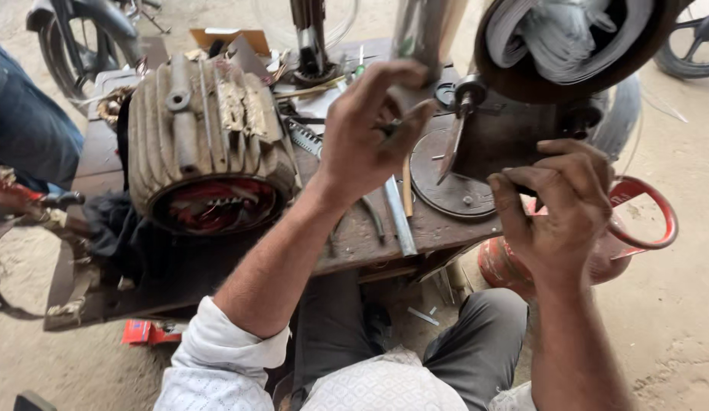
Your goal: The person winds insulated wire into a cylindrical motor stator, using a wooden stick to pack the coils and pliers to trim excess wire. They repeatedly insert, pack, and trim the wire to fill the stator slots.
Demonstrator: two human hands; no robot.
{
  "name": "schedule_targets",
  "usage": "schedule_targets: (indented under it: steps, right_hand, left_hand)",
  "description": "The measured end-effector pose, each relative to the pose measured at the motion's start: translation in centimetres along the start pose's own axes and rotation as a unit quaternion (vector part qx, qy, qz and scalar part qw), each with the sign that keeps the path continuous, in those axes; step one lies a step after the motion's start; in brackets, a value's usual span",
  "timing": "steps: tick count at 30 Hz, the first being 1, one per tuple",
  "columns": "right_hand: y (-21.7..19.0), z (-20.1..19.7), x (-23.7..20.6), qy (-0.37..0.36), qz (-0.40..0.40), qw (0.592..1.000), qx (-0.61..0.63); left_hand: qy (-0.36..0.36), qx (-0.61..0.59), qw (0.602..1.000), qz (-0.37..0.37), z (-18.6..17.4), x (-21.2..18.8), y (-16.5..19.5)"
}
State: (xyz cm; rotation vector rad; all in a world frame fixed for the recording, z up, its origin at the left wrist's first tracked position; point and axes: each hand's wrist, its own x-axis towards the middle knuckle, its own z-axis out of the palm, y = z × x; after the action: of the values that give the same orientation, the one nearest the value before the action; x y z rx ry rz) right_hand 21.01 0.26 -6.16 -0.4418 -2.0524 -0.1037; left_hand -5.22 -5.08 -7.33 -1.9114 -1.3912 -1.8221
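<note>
- Left hand (367,129) is up over the wooden workbench (354,243), fingers pinched on a thin metal piece – too small to tell what it is.
- Right hand (556,202) is curled just off the bench's right edge, beside the dark winding machine (514,125).
- Ribbed motor housing (206,141) lies on the bench's left part, red windings showing in its open end.
- Red gas cylinder (636,228) stands below the bench's right corner.

Worn wooden bench (354,247): ribbed motor housing (206,144) lying sideways, round metal disc (446,179), flat metal bar (399,217), black cloth (130,232), possibly hand tools behind.
</note>
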Motion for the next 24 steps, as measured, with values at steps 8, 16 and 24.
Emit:
schedule_targets:
  steps: [8,16,24]
  right_hand:
    - [0.4,-0.1,-0.9,-0.014,-0.005,1.0,0.01]
    - [1.7,0.3,-2.1,-0.029,-0.022,0.999,0.017]
    - [1.8,0.5,-2.1,-0.013,-0.032,0.999,0.012]
  left_hand:
    - [-0.102,0.122,0.971,-0.177,-0.3,-16.1,0.0]
    - [-0.116,0.154,0.966,-0.172,-0.3,-17.5,2.1]
    - [-0.072,0.165,0.957,-0.228,-0.1,-10.9,0.4]
